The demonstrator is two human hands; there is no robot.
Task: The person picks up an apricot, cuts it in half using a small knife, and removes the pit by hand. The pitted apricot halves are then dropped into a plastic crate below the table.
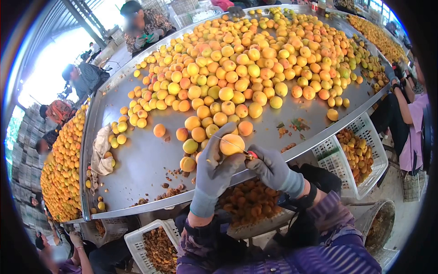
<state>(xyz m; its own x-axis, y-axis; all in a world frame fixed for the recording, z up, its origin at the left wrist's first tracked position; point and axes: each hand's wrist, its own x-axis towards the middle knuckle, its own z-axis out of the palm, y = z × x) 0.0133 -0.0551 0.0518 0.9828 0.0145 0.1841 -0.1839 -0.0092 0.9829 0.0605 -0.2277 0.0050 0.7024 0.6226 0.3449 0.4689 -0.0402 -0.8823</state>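
My left hand (213,170), in a grey glove, is closed around an orange-yellow apricot (232,144) above the table's near edge. In my right hand (273,169), also gloved in grey, is a small knife (251,155) with a red handle. Its thin blade lies across the apricot. Just beyond my hands, loose apricots (226,93) spread into a large heap on the metal table (137,169).
White crates of halved apricots stand at the right (357,157) and lower left (159,249). Below my hands is a container of halves (252,203). A beige cloth (101,150) lies on the table's left. Co-workers stand around the tables, one person (148,25) across from me.
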